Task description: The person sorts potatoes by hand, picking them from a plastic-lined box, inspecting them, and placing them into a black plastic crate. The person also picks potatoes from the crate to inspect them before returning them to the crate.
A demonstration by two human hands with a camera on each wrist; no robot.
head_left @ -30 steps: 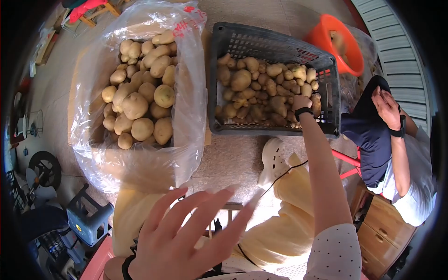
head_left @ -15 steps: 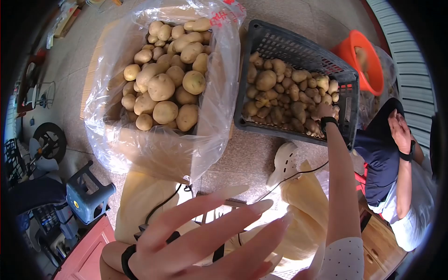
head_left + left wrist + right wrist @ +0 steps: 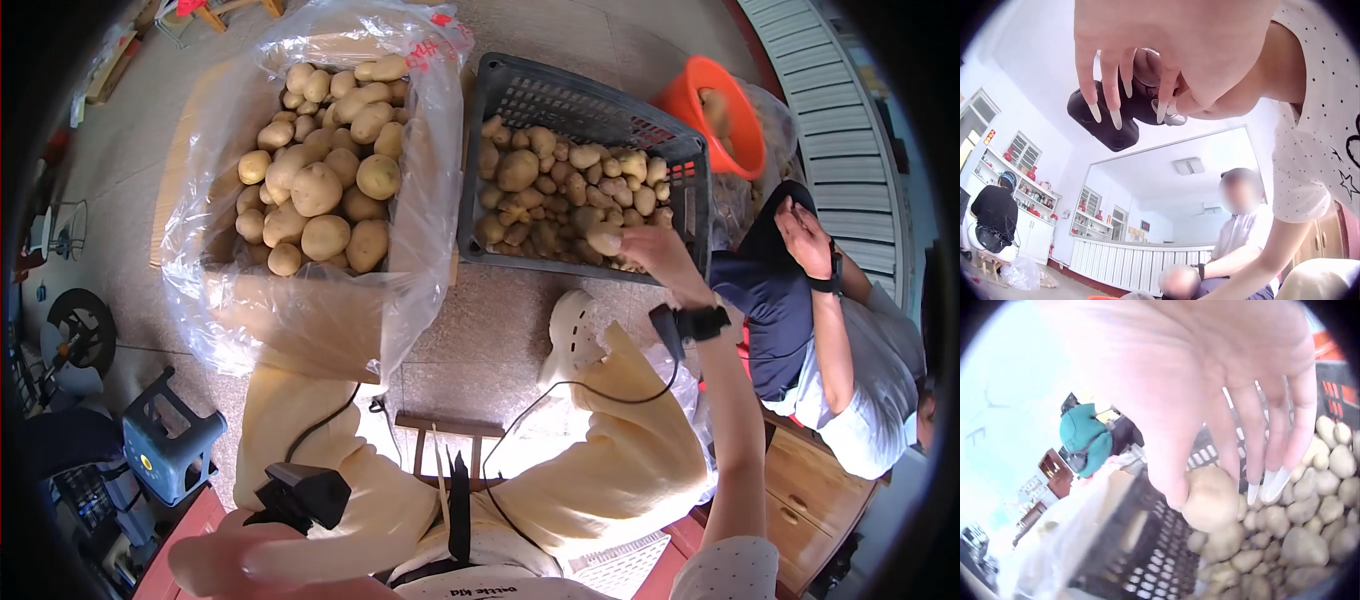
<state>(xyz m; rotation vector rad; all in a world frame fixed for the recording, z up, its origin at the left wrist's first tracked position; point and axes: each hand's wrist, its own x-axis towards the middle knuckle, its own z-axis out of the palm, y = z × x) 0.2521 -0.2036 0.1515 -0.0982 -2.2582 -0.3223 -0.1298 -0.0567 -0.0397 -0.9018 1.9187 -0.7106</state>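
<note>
My right hand (image 3: 660,258) pinches a potato (image 3: 1211,500) between thumb and fingertips, over the near right part of the black plastic crate (image 3: 712,215). Smaller potatoes (image 3: 575,190) fill the crate beneath it. In the head view my left hand (image 3: 270,555) is a blur low on the left, close to the camera. Its fingers hang loosely bent in the left wrist view, overlapping a black device (image 3: 1105,117), with nothing in their grip. Left of the crate, a cardboard box (image 3: 290,308) lined with clear plastic (image 3: 420,200) holds larger potatoes (image 3: 316,190).
Beyond the crate's right corner stands an orange bucket (image 3: 745,125) with potatoes inside. A seated person (image 3: 850,340) is close on the right. A blue stool (image 3: 175,435) stands at the left. A black cable (image 3: 600,400) runs across the legs to my right wrist.
My right hand has come up from among the crate's potatoes, now with a potato in its fingers. The left hand has moved down and left, away from the middle of the head view.
</note>
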